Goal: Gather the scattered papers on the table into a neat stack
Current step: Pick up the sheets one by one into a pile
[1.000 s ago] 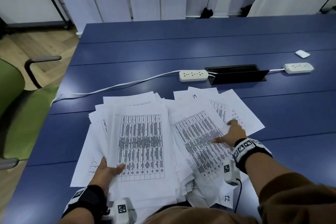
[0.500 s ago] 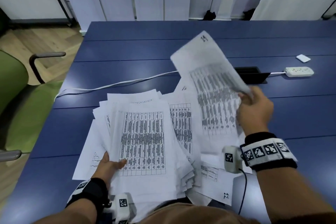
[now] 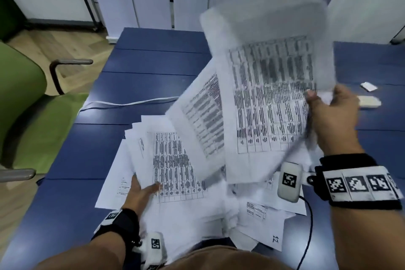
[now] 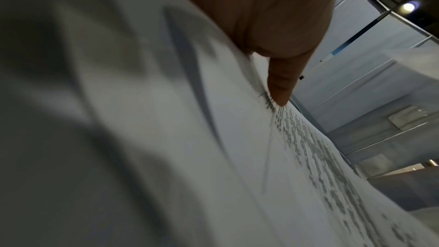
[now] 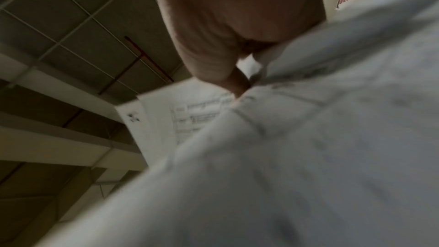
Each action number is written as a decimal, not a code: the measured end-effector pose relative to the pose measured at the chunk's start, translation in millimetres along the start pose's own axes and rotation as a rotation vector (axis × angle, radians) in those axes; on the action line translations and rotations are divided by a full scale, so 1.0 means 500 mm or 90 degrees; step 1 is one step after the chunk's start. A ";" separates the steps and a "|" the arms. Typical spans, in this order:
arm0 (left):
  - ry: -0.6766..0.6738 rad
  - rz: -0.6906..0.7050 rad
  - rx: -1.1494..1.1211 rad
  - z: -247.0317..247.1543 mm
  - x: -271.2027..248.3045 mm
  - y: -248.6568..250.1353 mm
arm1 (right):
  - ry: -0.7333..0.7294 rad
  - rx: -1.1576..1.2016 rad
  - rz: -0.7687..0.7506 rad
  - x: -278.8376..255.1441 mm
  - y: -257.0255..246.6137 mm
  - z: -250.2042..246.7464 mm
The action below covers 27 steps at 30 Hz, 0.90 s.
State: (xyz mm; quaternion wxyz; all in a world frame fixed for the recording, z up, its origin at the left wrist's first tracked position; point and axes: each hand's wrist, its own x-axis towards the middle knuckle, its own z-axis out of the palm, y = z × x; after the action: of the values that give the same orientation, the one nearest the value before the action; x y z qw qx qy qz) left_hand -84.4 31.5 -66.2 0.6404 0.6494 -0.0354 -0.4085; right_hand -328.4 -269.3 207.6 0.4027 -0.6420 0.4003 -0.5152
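A loose pile of printed papers (image 3: pixel 173 160) lies on the blue table (image 3: pixel 131 85) in front of me. My left hand (image 3: pixel 140 193) holds the pile's near left edge, thumb (image 4: pixel 280 84) on top of a sheet with a table printed on it. My right hand (image 3: pixel 331 116) grips a bunch of sheets (image 3: pixel 269 94) by their right edge and holds them up above the table, blurred with motion. In the right wrist view the thumb (image 5: pixel 235 82) pinches those sheets (image 5: pixel 285 157). More sheets, one marked 12 (image 3: pixel 275 238), lie askew at the near right.
A white cable (image 3: pixel 131 103) runs across the table behind the pile. A white power strip (image 3: pixel 369 101) and a small white block (image 3: pixel 369 86) lie at the far right. A green chair (image 3: pixel 24 94) stands left of the table.
My right hand went from lying flat on the right-hand sheets to gripping a bunch of them and lifting it high off the table. The left hand stayed on the pile.
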 end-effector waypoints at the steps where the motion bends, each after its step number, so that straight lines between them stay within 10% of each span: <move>1: -0.014 -0.007 -0.023 0.001 -0.004 0.002 | -0.055 -0.022 0.019 0.002 0.011 0.014; 10: -0.093 0.000 -0.016 0.025 -0.047 0.047 | -0.435 -0.288 0.149 -0.090 0.183 0.225; 16: -0.034 0.026 0.081 0.002 -0.039 0.012 | -0.386 -0.378 0.063 -0.164 0.234 0.281; 27: 0.004 -0.013 -0.020 0.022 -0.041 0.034 | -0.534 -0.566 0.299 -0.288 0.321 0.230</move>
State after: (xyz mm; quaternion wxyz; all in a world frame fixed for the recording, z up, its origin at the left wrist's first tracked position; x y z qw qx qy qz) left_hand -96.2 31.5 -39.6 0.6463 0.6409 -0.0205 -0.4138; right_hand -252.4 -180.7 -7.3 0.3227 -0.7893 0.5135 0.0954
